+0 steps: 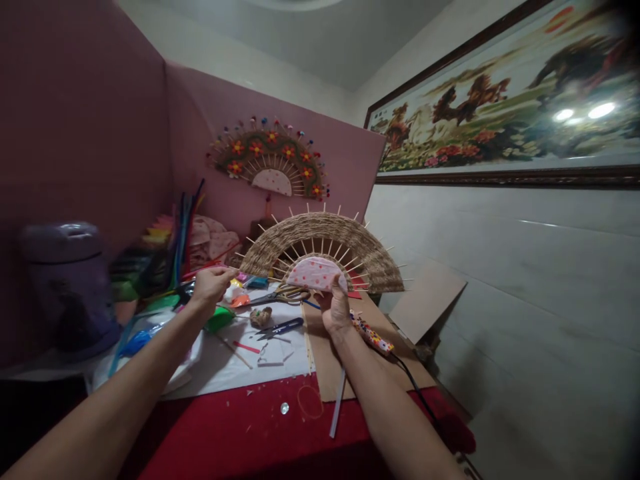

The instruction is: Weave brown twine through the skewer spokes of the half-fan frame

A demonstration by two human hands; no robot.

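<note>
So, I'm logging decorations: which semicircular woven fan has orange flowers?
The green-brown one against the pink panel; the straw-brown fan in the right hand has none.

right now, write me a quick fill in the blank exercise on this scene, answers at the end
The right hand presses its ____ against the woven fan's spotted centre.
The decorated fan beyond it bears red-and-yellow ____.
The framed picture shows running ____.
The cloth nearest the person is ____.

Missing words: thumb; flowers; horses; red

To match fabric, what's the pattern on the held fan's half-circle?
Pale pink with reddish dots on the half-circle; the head view shows it best.
</note>
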